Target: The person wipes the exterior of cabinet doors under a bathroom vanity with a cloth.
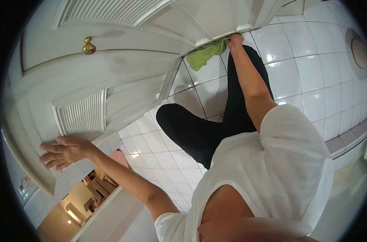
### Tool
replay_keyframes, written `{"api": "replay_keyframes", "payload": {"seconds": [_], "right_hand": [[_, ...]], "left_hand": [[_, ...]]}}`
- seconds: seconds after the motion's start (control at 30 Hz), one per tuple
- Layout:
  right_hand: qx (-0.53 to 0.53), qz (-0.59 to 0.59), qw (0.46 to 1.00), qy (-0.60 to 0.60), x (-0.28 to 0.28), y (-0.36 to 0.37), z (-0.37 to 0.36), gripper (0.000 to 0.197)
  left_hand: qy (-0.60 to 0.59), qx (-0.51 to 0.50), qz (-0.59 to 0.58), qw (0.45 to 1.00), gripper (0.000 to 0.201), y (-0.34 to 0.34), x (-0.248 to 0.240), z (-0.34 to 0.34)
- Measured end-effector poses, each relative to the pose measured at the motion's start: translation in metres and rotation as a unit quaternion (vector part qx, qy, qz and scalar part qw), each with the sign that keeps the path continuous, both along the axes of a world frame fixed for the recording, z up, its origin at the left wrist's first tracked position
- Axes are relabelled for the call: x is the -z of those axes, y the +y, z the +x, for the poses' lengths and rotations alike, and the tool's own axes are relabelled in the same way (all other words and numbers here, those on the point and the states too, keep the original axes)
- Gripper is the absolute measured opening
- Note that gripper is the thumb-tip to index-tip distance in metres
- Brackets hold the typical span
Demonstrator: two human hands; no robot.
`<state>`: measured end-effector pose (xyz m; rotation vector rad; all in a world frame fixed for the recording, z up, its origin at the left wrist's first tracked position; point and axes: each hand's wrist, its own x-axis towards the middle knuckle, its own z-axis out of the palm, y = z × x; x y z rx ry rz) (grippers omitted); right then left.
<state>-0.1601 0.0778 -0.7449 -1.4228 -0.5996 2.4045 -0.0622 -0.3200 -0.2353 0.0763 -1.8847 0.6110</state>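
My right hand [235,40] reaches down to the foot of a white panelled door [139,66]. Its fingers are closed on a green cloth [205,54], which touches the door's lower edge and hangs loosely toward the tiled floor. Fingers spread, my left hand [66,152] is at the door's side edge, just below a slatted panel [82,115]. It holds nothing; whether the palm presses on the door cannot be made out.
A round brass knob [88,46] sticks out of the door. White glossy tiles [284,72] cover the floor and the wall to the right. My bent legs [191,129] in black trousers are close to the door. A lit room [74,209] shows at lower left.
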Motion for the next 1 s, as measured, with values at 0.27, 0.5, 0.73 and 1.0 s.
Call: {"api": "replay_keyframes", "payload": {"seconds": [0.27, 0.5, 0.73, 1.0], "right_hand": [[-0.049, 0.215, 0.973, 0.070, 0.034, 0.200, 0.038, 0.019], [-0.047, 0.280, 0.958, 0.036, 0.007, 0.136, 0.044, 0.050], [0.008, 0.422, 0.906, -0.020, -0.107, 0.132, 0.062, 0.040], [0.078, 0.634, 0.769, -0.024, -0.151, 0.163, 0.065, 0.025]], "left_hand": [[0.010, 0.035, 0.009, 0.999, 0.060, -0.003, 0.011, -0.008], [0.020, 0.073, -0.018, 0.997, 0.057, 0.007, 0.010, -0.015], [0.075, 0.035, -0.053, 0.995, 0.057, 0.001, 0.005, -0.011], [0.079, -0.006, -0.083, 0.993, 0.055, 0.011, 0.011, -0.016]]}}
